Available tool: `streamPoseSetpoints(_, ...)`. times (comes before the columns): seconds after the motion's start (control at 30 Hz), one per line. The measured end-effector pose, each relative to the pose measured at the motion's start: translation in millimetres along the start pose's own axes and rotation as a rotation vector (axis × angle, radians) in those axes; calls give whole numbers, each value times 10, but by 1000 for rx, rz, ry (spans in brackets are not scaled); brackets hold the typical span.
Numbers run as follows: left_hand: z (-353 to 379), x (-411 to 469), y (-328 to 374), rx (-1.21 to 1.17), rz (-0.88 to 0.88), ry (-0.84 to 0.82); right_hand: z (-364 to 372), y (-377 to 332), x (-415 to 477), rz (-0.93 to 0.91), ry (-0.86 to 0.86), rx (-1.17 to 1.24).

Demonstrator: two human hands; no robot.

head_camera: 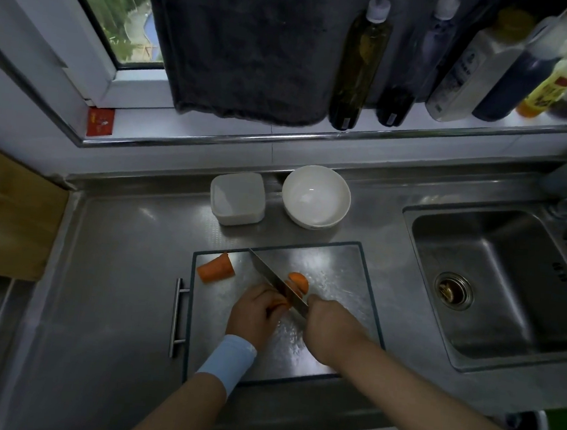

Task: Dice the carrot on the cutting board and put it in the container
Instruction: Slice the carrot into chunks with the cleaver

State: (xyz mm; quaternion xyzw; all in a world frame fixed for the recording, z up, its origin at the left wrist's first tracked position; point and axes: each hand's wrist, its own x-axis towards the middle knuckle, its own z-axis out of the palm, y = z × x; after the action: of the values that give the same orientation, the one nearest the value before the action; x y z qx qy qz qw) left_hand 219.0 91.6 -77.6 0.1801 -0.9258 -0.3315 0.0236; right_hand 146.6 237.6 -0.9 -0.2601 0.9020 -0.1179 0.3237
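A steel cutting board [338,278] lies on the steel counter. My left hand [255,310], with a pale blue wristband, presses a carrot piece [281,304] onto the board. My right hand [329,325] grips a knife [274,281] whose blade rests across that carrot, tip pointing to the far left. A cut carrot slice [300,281] lies just right of the blade. A separate carrot chunk [216,268] sits at the board's far left corner. A white square container [238,198] stands behind the board, empty as far as I can see.
A white bowl [316,196] stands right of the container. A steel sink [498,285] lies to the right. Several bottles [360,63] line the window sill, beside a hanging dark towel [242,43]. A wooden surface [7,218] lies at the left.
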Motion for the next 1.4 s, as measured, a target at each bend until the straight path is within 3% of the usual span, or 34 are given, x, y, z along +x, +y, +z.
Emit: streamPoseSetpoints(1.4,-35,-62,11,1,22,2,226,27,37,-5,82,6)
